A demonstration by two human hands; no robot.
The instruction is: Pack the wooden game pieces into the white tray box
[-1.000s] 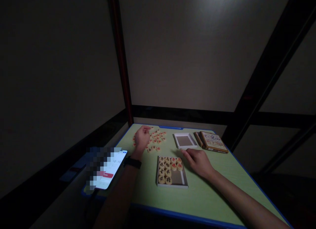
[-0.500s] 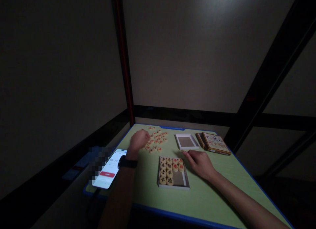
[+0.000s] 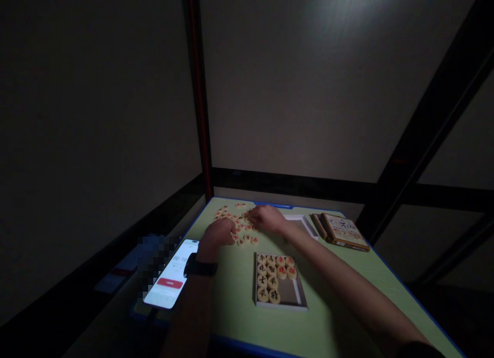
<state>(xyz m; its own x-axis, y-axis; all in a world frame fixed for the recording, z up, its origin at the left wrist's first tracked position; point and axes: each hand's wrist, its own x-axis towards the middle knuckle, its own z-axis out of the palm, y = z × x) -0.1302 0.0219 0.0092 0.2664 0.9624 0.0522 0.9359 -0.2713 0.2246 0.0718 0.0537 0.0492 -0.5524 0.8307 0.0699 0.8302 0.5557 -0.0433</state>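
Note:
Loose Chinese chess pieces (image 3: 240, 227), round and pale with red or black characters, lie scattered at the far left of the table. My left hand (image 3: 218, 234) is among the nearer ones, fingers curled, with a red-marked piece at its fingertips. On the right side of the same cluster, my right hand (image 3: 268, 217) reaches down with bent fingers pressed together; whatever they pinch is hidden. Nearer to me lies a shallow open box (image 3: 281, 305) holding rows of pieces: black ones fill the two left columns, and red ones stand in the upper right. Its lower right part shows bare cardboard.
A phone (image 3: 166, 291) with a running timer lies at the left table edge beside my left wrist. Behind my right forearm is a white tray or lid (image 3: 311, 227), partly covered. Printed boxes (image 3: 345, 232) are stacked at the right. Walls stand close behind the green table (image 3: 239, 311).
My right hand has moved from beside the open box leftward and away to the loose pieces. My left hand has come lower, to the near side of the pieces. The view has shifted slightly.

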